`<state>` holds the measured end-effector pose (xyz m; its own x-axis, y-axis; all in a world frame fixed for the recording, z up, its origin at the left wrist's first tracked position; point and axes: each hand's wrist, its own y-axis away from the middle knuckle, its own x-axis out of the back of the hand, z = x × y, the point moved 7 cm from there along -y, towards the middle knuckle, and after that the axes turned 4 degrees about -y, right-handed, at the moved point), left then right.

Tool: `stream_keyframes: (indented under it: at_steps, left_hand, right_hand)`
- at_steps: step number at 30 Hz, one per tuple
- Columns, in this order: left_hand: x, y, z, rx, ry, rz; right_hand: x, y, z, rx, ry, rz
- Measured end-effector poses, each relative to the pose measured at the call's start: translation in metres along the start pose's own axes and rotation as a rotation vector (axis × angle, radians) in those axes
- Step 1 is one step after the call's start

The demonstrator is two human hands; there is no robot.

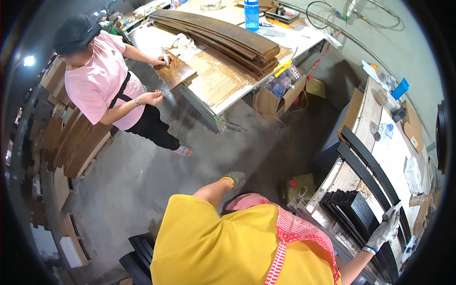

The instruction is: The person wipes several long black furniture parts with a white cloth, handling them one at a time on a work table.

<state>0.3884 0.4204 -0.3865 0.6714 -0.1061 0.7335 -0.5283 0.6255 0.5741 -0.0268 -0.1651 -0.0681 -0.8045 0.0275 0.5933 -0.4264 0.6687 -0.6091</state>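
Four o'clock: white-gloved right hand (385,229) at the long, curved black slats (361,172), likely stiff, best held by edges! Grey-gloved left hand (236,179), twelve o'clock; can't tell either grip.

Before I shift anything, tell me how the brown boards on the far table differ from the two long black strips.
The brown boards are piled; the black strips lie side by side with a gap. The boards look broad, the strips narrow. The right hand is at the strips; no hand is on the piled boards. Both are long.
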Motion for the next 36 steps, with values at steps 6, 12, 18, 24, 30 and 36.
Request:
stream_keyframes:
  at_steps: [6, 12, 18, 24, 30, 36]
  left_hand:
    - [0.005, -0.001, 0.020, -0.040, 0.133, 0.102]
    - [0.004, 0.003, 0.028, -0.001, 0.142, 0.051]
    - [-0.012, -0.002, 0.017, -0.007, 0.138, 0.048]
    - [-0.024, -0.003, 0.010, 0.023, 0.135, 0.022]
    - [-0.010, -0.001, 0.017, 0.047, 0.160, -0.004]
    - [-0.015, -0.004, 0.017, 0.023, 0.153, -0.038]
  right_hand:
    - [0.003, -0.006, -0.019, 0.021, 0.280, -0.033]
    - [0.008, -0.008, -0.013, -0.003, 0.037, 0.049]
    - [0.008, -0.009, -0.006, 0.023, 0.153, -0.010]
    - [0.007, -0.008, -0.030, 0.046, 0.296, -0.065]
    - [0.011, -0.005, -0.017, -0.074, 0.092, -0.040]
    - [0.009, -0.009, -0.012, -0.129, -0.116, -0.014]
